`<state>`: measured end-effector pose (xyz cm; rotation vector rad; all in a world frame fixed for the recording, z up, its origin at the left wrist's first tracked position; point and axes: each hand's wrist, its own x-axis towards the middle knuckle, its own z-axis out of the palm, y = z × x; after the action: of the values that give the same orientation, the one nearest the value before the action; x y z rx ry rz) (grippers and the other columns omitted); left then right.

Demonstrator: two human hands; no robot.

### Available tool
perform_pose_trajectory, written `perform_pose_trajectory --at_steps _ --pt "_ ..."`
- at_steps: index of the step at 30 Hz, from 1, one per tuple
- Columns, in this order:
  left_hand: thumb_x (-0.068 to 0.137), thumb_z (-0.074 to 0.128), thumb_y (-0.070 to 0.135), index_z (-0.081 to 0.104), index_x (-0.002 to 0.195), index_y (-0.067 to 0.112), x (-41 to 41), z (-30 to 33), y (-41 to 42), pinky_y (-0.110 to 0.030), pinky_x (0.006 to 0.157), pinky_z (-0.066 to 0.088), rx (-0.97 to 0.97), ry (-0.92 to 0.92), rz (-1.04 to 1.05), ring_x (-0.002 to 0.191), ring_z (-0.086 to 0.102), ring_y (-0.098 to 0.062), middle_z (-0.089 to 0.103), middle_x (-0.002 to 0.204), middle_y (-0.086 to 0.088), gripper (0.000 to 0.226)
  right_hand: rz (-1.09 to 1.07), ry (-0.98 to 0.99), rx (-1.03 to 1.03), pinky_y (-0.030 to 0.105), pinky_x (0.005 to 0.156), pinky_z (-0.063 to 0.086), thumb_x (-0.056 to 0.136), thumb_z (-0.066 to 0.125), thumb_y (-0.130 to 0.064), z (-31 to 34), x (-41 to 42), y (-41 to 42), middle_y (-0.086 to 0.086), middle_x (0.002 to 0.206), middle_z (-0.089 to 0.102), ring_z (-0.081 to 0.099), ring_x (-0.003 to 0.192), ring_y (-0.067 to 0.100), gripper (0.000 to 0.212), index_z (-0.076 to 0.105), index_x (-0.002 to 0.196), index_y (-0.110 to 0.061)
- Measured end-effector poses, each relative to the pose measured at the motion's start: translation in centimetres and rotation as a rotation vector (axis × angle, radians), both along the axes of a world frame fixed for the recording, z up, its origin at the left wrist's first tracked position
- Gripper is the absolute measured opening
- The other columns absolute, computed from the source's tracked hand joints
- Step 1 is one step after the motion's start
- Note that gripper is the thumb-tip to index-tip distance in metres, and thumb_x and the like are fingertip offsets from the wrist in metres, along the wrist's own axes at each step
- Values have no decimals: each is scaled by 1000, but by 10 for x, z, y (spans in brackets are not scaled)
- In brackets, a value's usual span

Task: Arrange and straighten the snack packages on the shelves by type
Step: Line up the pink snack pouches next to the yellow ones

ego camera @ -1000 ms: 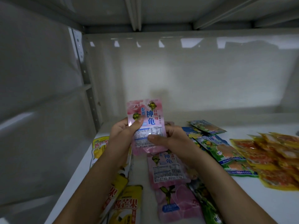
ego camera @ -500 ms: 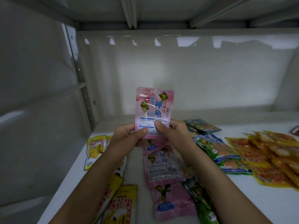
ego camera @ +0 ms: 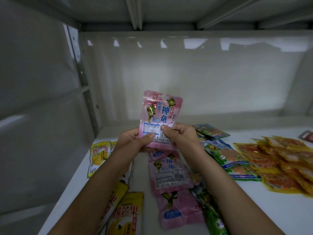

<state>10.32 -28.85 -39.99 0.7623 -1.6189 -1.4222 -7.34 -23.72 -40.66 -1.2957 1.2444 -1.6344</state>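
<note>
A pink snack packet (ego camera: pixel 160 114) with blue lettering stands upright above the white shelf (ego camera: pixel 264 211). My left hand (ego camera: pixel 133 141) pinches its lower left corner and my right hand (ego camera: pixel 181 136) pinches its lower right edge. Below it a column of pink packets (ego camera: pixel 169 173) lies flat on the shelf, running toward me. Yellow mango packets (ego camera: pixel 100 155) lie along the left side, partly hidden by my left forearm. Green packets (ego camera: pixel 227 155) lie to the right of the pink column, and orange-yellow packets (ego camera: pixel 284 160) spread further right.
The shelf's back wall (ego camera: pixel 203 85) and a perforated upright post (ego camera: pixel 83 78) at the left close the bay in. Another shelf board (ego camera: pixel 169 12) is overhead. A dark red packet (ego camera: pixel 307 135) peeks in at the far right edge.
Both hands have raised the pink packet off the column and stood it more upright, sliding their grip down to its lower edge. The packets lying on the shelf have not moved.
</note>
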Motion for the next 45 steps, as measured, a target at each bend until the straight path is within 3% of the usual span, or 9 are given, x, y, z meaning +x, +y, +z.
perform_pose_trajectory --at_steps 4,9,13,19,27,31,35,38,45 --pt "95 72 12 73 118 7 -1 -1 -3 -35 79 62 44 56 -41 93 78 -28 80 107 -13 23 100 -24 67 43 84 64 99 70 -19 0 1 1 8 108 81 78 97 28 25 73 122 -9" --pt "97 70 11 76 105 8 0 -4 -4 -22 69 58 -21 23 16 79 76 -17 81 92 -9 11 72 45 104 49 87 63 94 75 -28 -2 -1 1 4 102 82 79 94 28 13 81 104 -21" --pt "100 66 9 78 100 7 -1 -4 -3 -15 59 53 -55 2 57 64 71 -9 79 80 -5 12 28 136 46 33 78 63 96 74 -28 0 1 3 -4 96 82 78 86 15 8 81 99 -25" --pt "96 70 7 75 110 7 -2 -3 -2 -13 57 52 -39 37 86 67 73 -4 81 89 -2 15 -9 200 27 58 87 61 100 70 -20 -1 4 1 3 98 82 77 94 36 17 80 97 -34" --pt "102 64 19 77 112 11 -2 0 1 -15 61 55 -23 56 3 78 76 -10 81 99 -8 19 51 152 46 22 55 54 96 73 -17 3 2 7 -4 69 76 70 60 7 17 73 80 -13" --pt "97 71 16 77 114 6 -2 -2 -4 -28 78 62 -37 96 24 98 78 -28 80 106 -11 21 80 126 33 44 76 64 96 73 -20 2 3 4 14 95 80 76 81 23 16 77 100 -5" --pt "92 75 10 78 109 6 -2 1 -1 -18 62 56 -32 145 53 76 77 -16 82 97 -8 18 90 86 -21 32 83 63 100 67 -22 3 6 5 -2 106 81 77 98 17 17 78 113 -21" --pt "92 75 9 78 107 7 -4 -1 1 -13 53 50 -29 152 71 64 72 -6 81 88 -2 16 30 123 -52 40 90 62 100 68 -21 2 4 3 -1 107 81 76 102 24 17 80 112 -19" --pt "96 72 18 74 123 14 -4 -3 -3 -30 84 61 -92 39 -17 100 77 -21 80 110 -3 27 -13 62 6 44 85 64 96 74 -22 2 2 4 5 102 82 78 96 29 20 79 110 -10"
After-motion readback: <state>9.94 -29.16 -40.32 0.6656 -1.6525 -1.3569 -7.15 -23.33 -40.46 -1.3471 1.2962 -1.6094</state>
